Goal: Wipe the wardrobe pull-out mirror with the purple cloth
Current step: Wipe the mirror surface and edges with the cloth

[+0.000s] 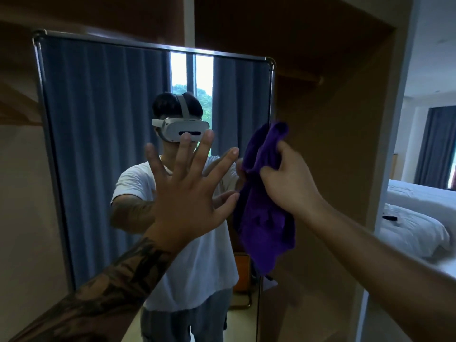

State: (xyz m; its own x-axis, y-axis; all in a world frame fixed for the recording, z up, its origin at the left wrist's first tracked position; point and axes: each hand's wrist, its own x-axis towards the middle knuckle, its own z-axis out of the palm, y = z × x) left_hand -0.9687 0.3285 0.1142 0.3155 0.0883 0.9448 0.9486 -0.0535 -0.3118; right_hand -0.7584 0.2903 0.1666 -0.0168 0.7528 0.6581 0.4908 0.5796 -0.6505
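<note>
Head view — mirror [98, 144] in wooden wardrobe [333, 119], bed [414, 218] right.

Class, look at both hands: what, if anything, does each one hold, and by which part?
The right hand grips the crumpled purple cloth near its upper part; the rest hangs. The left hand, fingers spread, holds nothing.

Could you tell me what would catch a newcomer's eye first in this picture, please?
First comes the left hand, fingers spread wide, raised at the centre of the view in front of the metal-framed mirror. Just to its right, the right hand grips a bunched purple cloth that hangs beside the mirror's right edge. The mirror itself reflects blue curtains with a bright strip of window between them.
</note>
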